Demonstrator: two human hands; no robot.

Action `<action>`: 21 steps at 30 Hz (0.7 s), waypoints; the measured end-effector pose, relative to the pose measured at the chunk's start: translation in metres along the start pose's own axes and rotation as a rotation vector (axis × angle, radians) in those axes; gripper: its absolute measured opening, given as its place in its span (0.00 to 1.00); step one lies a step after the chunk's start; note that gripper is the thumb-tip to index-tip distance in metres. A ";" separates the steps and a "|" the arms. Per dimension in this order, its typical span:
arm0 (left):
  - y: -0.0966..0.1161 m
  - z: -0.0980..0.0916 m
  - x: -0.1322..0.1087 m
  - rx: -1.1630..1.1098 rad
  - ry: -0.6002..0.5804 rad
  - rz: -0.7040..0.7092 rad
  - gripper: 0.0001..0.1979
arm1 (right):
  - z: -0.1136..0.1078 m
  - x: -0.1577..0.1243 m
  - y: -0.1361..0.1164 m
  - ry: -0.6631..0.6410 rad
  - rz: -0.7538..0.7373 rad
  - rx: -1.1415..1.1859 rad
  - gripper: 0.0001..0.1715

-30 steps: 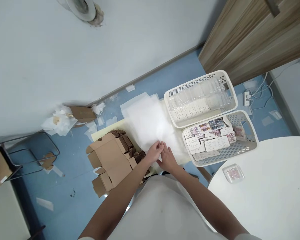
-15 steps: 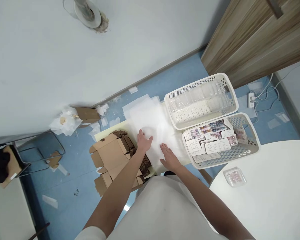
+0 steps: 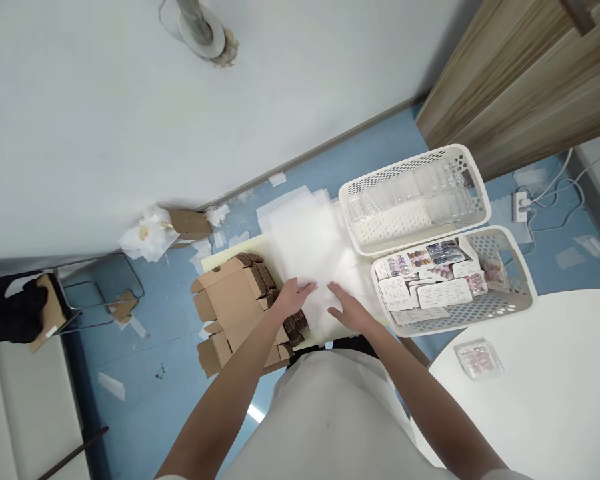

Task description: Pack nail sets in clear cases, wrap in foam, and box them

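Note:
White thin paper sheets lie in a loose, uneven stack on a pale yellow surface in front of me. My left hand is over the near left part of the sheets, its thumb stretched toward the right and nothing visible in it. Across a small gap, my right hand has its fingers and thumb apart over the near right part. Whether either hand presses on the paper is hard to see. Flattened brown cardboard boxes are piled just left of my left hand.
A white basket holds clear plastic trays. Nearer, another basket contains cards and packs of press-on nails. A clear plastic case sits on the round white table. At left stands a metal-framed chair.
My left hand has come nearer to me, its fingers turning from pointing away toward the right. My right hand remains close to the same part of the sheets. The view has shifted slightly.

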State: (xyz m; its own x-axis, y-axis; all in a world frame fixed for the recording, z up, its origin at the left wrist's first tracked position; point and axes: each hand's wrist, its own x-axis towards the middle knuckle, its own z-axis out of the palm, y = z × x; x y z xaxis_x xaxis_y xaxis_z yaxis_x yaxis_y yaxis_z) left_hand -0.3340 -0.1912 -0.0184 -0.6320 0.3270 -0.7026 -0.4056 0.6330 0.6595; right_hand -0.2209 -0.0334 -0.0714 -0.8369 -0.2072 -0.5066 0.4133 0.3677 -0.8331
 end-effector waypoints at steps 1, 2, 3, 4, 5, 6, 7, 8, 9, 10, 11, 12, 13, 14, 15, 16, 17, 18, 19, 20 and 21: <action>0.002 0.000 -0.004 0.015 0.000 0.031 0.12 | -0.001 -0.001 0.001 0.028 0.002 0.018 0.35; 0.005 -0.001 -0.007 0.030 0.005 0.054 0.12 | -0.001 -0.002 0.001 0.067 0.012 0.039 0.34; 0.007 -0.002 -0.011 0.037 0.020 0.066 0.12 | -0.002 -0.005 0.001 0.116 0.029 0.065 0.34; 0.010 -0.003 -0.014 0.029 0.031 0.072 0.12 | -0.002 -0.008 0.000 0.172 0.048 0.093 0.33; 0.012 -0.004 -0.017 0.002 0.042 0.074 0.13 | -0.002 -0.012 -0.001 0.231 0.063 0.120 0.33; 0.015 -0.006 -0.020 -0.039 0.048 0.074 0.14 | -0.003 -0.017 -0.003 0.287 0.068 0.139 0.33; 0.017 -0.008 -0.024 -0.085 0.053 0.074 0.16 | -0.003 -0.024 -0.006 0.339 0.061 0.148 0.33; 0.019 -0.009 -0.027 -0.126 0.056 0.077 0.17 | -0.003 -0.031 -0.009 0.385 0.046 0.149 0.33; 0.020 -0.011 -0.031 -0.154 0.057 0.084 0.18 | -0.002 -0.038 -0.013 0.427 0.031 0.145 0.33; 0.021 -0.013 -0.034 -0.167 0.056 0.099 0.19 | -0.001 -0.045 -0.016 0.467 0.021 0.144 0.32; 0.022 -0.014 -0.038 -0.168 0.062 0.121 0.20 | 0.002 -0.052 -0.020 0.506 0.020 0.150 0.32; 0.023 -0.015 -0.043 -0.160 0.076 0.146 0.20 | 0.006 -0.058 -0.023 0.546 0.030 0.162 0.32; 0.024 -0.015 -0.048 -0.148 0.095 0.173 0.20 | 0.011 -0.064 -0.025 0.589 0.050 0.178 0.32; 0.024 -0.016 -0.055 -0.139 0.116 0.199 0.19 | 0.017 -0.069 -0.027 0.633 0.074 0.196 0.33; 0.025 -0.017 -0.062 -0.138 0.140 0.223 0.19 | 0.024 -0.074 -0.029 0.677 0.097 0.212 0.34; 0.025 -0.018 -0.070 -0.147 0.161 0.243 0.19 | 0.032 -0.077 -0.030 0.718 0.116 0.227 0.36; 0.026 -0.019 -0.078 -0.166 0.178 0.259 0.19 | 0.040 -0.080 -0.031 0.754 0.131 0.242 0.38; 0.025 -0.021 -0.087 -0.195 0.192 0.275 0.18 | 0.049 -0.083 -0.032 0.786 0.140 0.258 0.40; 0.024 -0.023 -0.096 -0.229 0.207 0.293 0.18 | 0.058 -0.085 -0.033 0.816 0.148 0.279 0.42; 0.023 -0.026 -0.105 -0.266 0.221 0.315 0.18 | 0.066 -0.088 -0.033 0.840 0.158 0.304 0.44; 0.020 -0.029 -0.113 -0.307 0.233 0.337 0.18 | 0.075 -0.090 -0.034 0.857 0.169 0.336 0.45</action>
State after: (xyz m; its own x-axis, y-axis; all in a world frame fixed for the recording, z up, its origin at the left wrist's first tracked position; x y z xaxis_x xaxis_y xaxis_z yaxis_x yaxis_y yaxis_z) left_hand -0.2896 -0.2356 0.0821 -0.8773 0.2904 -0.3822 -0.3071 0.2726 0.9118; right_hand -0.1329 -0.0955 -0.0140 -0.6797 0.6137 -0.4017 0.5240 0.0230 -0.8514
